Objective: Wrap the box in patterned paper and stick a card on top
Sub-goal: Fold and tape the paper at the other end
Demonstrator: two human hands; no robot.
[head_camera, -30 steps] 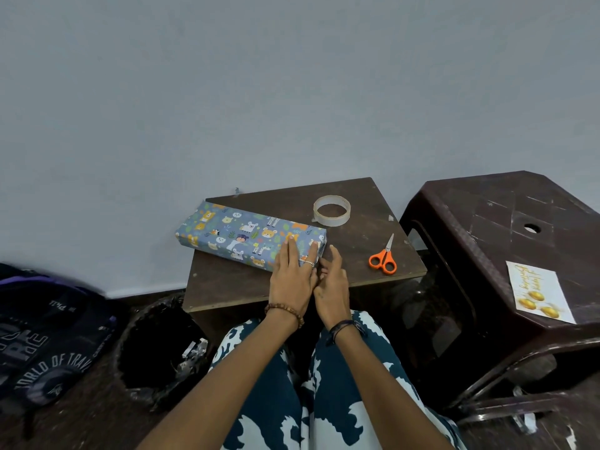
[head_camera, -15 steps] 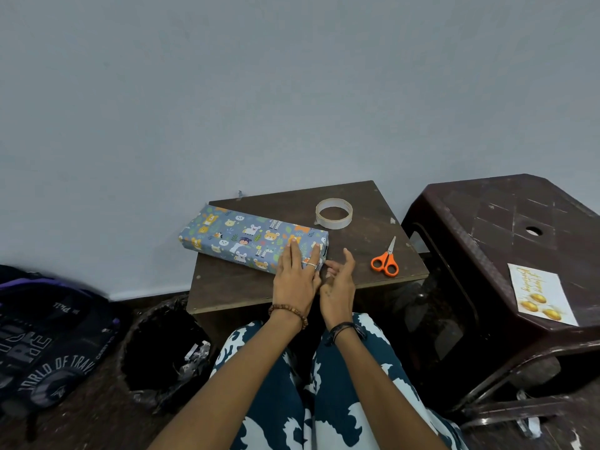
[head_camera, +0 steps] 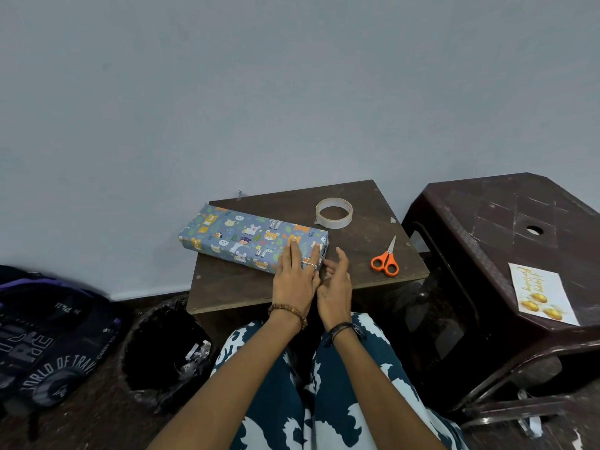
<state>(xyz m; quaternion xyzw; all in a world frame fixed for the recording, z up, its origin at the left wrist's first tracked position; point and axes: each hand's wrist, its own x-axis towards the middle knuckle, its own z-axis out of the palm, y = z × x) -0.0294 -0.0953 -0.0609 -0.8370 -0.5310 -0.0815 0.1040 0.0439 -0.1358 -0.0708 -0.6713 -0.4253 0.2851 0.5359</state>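
Head view: since the earlier frame the right hand [head_camera: 335,284] has lifted off the box end and now hovers just beside it, fingers relaxed, grip released, holding nothing. The left hand [head_camera: 297,275] lies flat on the wrapped box [head_camera: 246,240], fingers straight, pressing it onto the worktop [head_camera: 363,251]. The box sits at the worktop's left rear, fully papered. Step in hand, as judged: closing the near end fold. Next move likely requires the tape roll [head_camera: 333,213], then the card [head_camera: 541,293], well apart on the dark stool [head_camera: 487,222]; scissors [head_camera: 385,259] lie near
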